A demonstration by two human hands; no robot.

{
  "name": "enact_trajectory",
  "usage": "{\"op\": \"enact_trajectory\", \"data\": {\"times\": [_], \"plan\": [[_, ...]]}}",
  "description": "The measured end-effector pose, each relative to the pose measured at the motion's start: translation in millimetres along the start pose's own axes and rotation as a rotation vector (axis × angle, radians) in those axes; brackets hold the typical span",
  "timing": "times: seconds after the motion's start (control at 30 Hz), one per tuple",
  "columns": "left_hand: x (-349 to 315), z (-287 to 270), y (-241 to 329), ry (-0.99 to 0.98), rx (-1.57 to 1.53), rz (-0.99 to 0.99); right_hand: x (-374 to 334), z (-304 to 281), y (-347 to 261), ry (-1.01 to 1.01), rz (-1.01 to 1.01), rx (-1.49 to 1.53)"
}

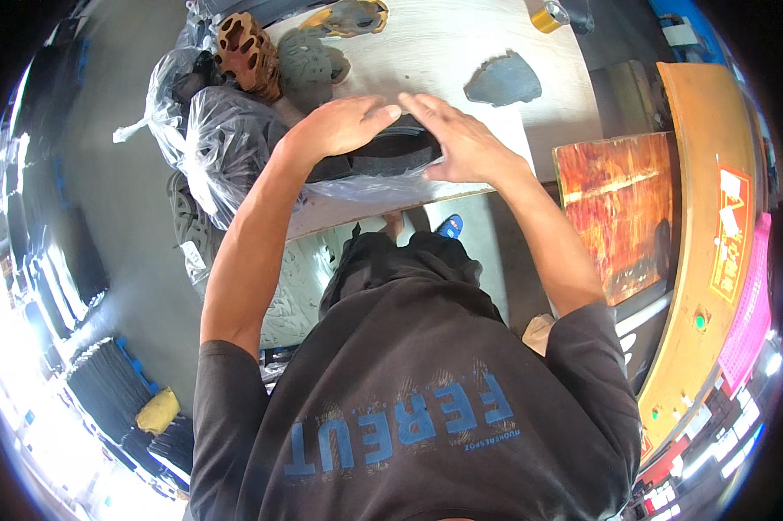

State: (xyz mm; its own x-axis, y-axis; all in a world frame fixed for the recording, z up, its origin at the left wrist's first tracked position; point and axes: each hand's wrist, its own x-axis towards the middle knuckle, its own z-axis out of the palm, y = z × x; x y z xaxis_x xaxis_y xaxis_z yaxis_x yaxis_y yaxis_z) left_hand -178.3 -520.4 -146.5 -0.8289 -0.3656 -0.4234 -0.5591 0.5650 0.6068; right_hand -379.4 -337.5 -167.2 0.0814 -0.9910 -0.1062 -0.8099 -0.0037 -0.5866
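In front of me, at the table's near edge, lie black curved pieces (391, 154), perhaps footwear parts, on clear plastic film (365, 188). My left hand (348, 124) reaches over their left side, palm down, its fingers stretched out. Across from it, my right hand (461, 137) spans their right side with thumb and fingers spread. The fingertips of both hands almost meet above the far side of the pieces. Neither hand grips anything that I can see; the palms hide where they touch.
Left of my hands is a clear plastic bag (227, 143) with dark contents. Behind it are a brown holed clog (247, 54), a grey clog (306, 68) and a yellow-grey clog (350, 17). A dark grey flat piece (504, 80) and a gold can (549, 16) stand rightward on the white table (426, 61).
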Motion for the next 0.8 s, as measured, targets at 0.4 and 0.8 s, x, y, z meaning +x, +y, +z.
{"op": "enact_trajectory", "data": {"times": [0.4,0.8], "plan": [[46.5,17.8,38.3,-0.216,0.239,0.007,-81.6,65.6,6.4,0.211,0.546,0.364],[52.2,23.9,26.6,-0.204,0.138,0.061,-49.7,102.5,23.3,0.471,0.449,0.412]]}}
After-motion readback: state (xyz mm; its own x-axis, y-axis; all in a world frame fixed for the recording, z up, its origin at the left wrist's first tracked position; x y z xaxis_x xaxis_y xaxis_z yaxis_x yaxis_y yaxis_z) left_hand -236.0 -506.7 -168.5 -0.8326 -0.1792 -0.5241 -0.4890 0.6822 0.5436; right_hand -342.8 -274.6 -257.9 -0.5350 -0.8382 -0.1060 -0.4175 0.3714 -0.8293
